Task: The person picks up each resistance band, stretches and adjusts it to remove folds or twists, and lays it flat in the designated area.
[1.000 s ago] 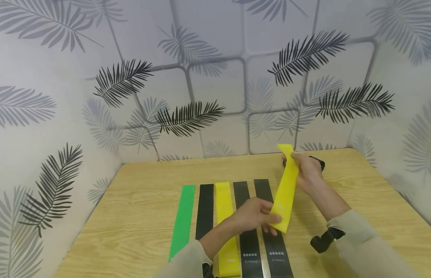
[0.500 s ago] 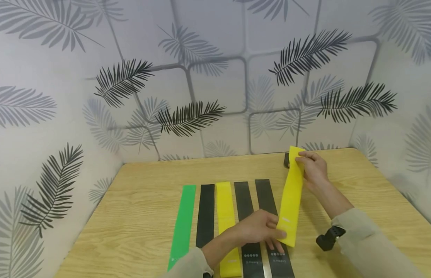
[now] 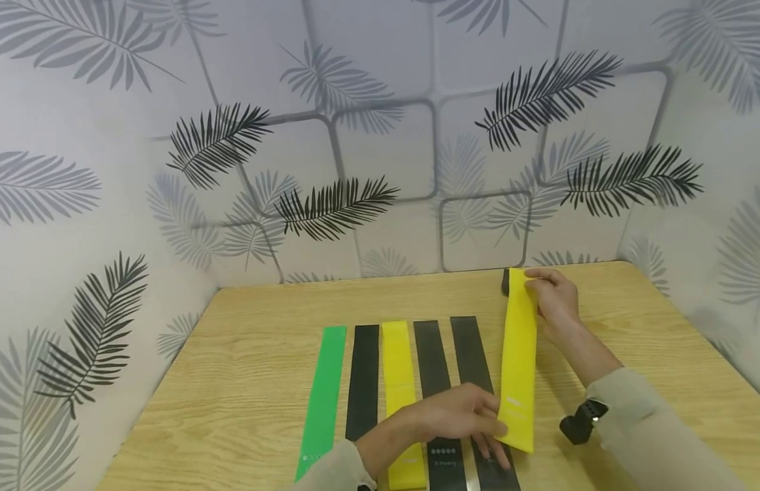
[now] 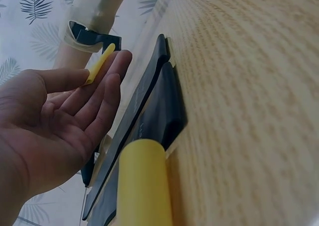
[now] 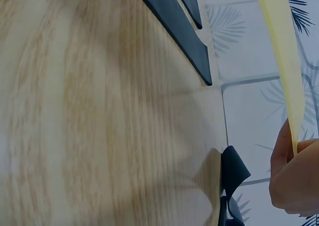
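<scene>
A yellow resistance band (image 3: 518,361) is stretched out lengthwise between both hands, at the right end of a row of bands. My left hand (image 3: 453,412) pinches its near end between thumb and fingers, over the rightmost black band (image 3: 472,348). At the far end, my right hand (image 3: 554,300) pinches the band near its corner. From the left wrist view the yellow band (image 4: 101,64) shows edge-on, above the table surface. In the right wrist view the right hand (image 5: 294,181) grips it in front of the wall.
Left of the held band lie a green band (image 3: 322,399), a black band (image 3: 362,382), another yellow band (image 3: 398,368) and a black X-Heavy band (image 3: 431,354). A curled black band (image 5: 233,169) sits near the wooden table's (image 3: 251,354) back edge.
The yellow band has moved right and come lower, turning from a slant to nearly parallel with the row. Both hands have moved with it and kept their pinch.
</scene>
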A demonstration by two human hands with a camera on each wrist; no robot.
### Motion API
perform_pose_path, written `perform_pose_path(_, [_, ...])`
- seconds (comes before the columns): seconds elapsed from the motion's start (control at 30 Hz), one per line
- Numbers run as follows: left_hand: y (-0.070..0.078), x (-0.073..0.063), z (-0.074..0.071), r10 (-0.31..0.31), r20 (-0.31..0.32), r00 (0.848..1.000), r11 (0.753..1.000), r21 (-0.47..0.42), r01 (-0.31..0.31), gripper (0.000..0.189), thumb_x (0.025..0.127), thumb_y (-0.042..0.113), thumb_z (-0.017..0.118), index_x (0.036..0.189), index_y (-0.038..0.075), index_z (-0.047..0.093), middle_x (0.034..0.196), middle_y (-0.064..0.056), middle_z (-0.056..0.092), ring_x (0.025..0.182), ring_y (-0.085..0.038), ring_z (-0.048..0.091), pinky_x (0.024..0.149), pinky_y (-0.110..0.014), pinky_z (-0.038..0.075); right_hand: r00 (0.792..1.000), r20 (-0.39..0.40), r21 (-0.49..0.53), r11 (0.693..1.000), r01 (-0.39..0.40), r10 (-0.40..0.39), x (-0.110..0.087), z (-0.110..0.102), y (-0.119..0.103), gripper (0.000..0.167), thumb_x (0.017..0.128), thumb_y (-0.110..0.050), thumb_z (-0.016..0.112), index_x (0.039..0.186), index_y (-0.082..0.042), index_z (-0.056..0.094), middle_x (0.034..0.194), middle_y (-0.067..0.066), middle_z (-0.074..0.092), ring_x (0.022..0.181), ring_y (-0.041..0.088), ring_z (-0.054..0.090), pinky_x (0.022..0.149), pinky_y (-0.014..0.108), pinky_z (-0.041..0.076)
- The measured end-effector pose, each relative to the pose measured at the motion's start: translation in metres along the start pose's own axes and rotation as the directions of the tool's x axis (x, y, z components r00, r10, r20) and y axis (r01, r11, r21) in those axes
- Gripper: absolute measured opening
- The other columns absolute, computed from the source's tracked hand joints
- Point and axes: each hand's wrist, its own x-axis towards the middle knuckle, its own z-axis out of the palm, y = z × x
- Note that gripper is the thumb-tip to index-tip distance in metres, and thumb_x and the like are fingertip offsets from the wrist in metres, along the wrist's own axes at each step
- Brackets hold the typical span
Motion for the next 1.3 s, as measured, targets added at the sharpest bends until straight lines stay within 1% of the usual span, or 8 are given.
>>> perform_pose_path(0.1, [-0.001,0.001,0.001,-0.003,0.001,1.0,1.0,0.009,0.003,0.027,0.106,0.008,0.055,0.08,0.001,0.052,0.101,-0.03,0.074,0.079,-0.011,0.075,0.074,-0.03,0.062,1.0,0.012,-0.054,0.998,0.026,-0.026,0.002,-0.001,0.004,0.031,0.105,-0.013,0.053,0.134,-0.01,0.063,0.145,0.006,0.047,0.103,0.01,0.051,0.075,0.019,0.05])
perform_pose_path(0.23, [-0.003,0.002,0.004,-0.037,0.005,0.999,0.999,0.007,0.037,0.024,0.107,0.012,0.054,0.088,-0.001,0.062,0.099,-0.023,0.077,0.073,-0.009,0.072,0.064,-0.025,0.057,0.996,0.042,-0.182,0.979,0.09,-0.084,0.005,-0.002,0.01,0.034,0.106,-0.012,0.055,0.139,-0.003,0.059,0.152,0.016,0.049,0.11,0.012,0.049,0.072,0.019,0.047])
perform_pose_path(0.4, [-0.002,0.005,0.011,-0.071,0.031,0.997,0.997,0.011,0.071,0.029,0.109,0.015,0.052,0.085,0.002,0.062,0.09,-0.012,0.078,0.064,-0.009,0.066,0.053,-0.022,0.043,0.988,0.076,-0.295,0.944,0.151,-0.134,0.005,-0.003,0.016,0.032,0.106,-0.008,0.055,0.136,0.002,0.058,0.145,0.025,0.055,0.112,0.022,0.05,0.071,0.02,0.047])
perform_pose_path(0.5, [0.0,0.006,0.014,-0.072,0.045,0.996,0.997,0.014,0.071,0.032,0.109,0.014,0.052,0.081,0.002,0.06,0.081,-0.004,0.076,0.061,-0.009,0.063,0.052,-0.021,0.041,0.981,0.119,-0.332,0.924,0.187,-0.156,0.005,-0.005,0.02,0.031,0.106,-0.007,0.055,0.134,0.004,0.059,0.139,0.027,0.057,0.114,0.026,0.051,0.071,0.021,0.049])
perform_pose_path(0.63, [0.001,0.007,0.02,-0.094,0.085,0.992,0.995,0.041,0.09,0.035,0.109,0.014,0.053,0.078,0.0,0.06,0.072,0.005,0.071,0.056,-0.008,0.058,0.05,-0.021,0.038,0.967,0.177,-0.381,0.893,0.239,-0.184,0.008,-0.007,0.027,0.025,0.105,-0.006,0.057,0.127,0.005,0.064,0.13,0.027,0.062,0.104,0.026,0.056,0.068,0.024,0.05])
perform_pose_path(0.83, [0.003,0.011,0.033,-0.099,0.133,0.986,0.986,0.15,0.079,0.038,0.11,0.013,0.051,0.076,-0.002,0.06,0.07,0.002,0.066,0.054,-0.006,0.057,0.052,-0.018,0.044,0.946,0.23,-0.428,0.85,0.308,-0.227,0.012,-0.008,0.037,0.016,0.103,0.0,0.061,0.114,0.005,0.071,0.119,0.024,0.071,0.109,0.035,0.064,0.077,0.021,0.052])
perform_pose_path(1.03, [0.002,0.013,0.036,-0.11,0.116,0.987,0.986,0.134,0.094,0.035,0.11,0.013,0.051,0.08,-0.002,0.062,0.07,0.003,0.065,0.054,-0.006,0.055,0.051,-0.018,0.041,0.934,0.239,-0.433,0.832,0.347,-0.265,0.011,-0.002,0.039,0.014,0.101,0.003,0.062,0.112,0.007,0.07,0.116,0.025,0.071,0.109,0.039,0.065,0.076,0.017,0.052])
perform_pose_path(1.3, [0.001,0.016,0.039,-0.132,0.104,0.986,0.984,0.132,0.117,0.032,0.11,0.013,0.05,0.092,-0.008,0.067,0.071,0.004,0.064,0.053,-0.007,0.052,0.052,-0.018,0.042,0.914,0.266,-0.503,0.764,0.403,-0.307,0.015,0.005,0.039,0.01,0.1,0.001,0.065,0.107,0.004,0.072,0.11,0.022,0.074,0.105,0.039,0.068,0.084,0.033,0.055])
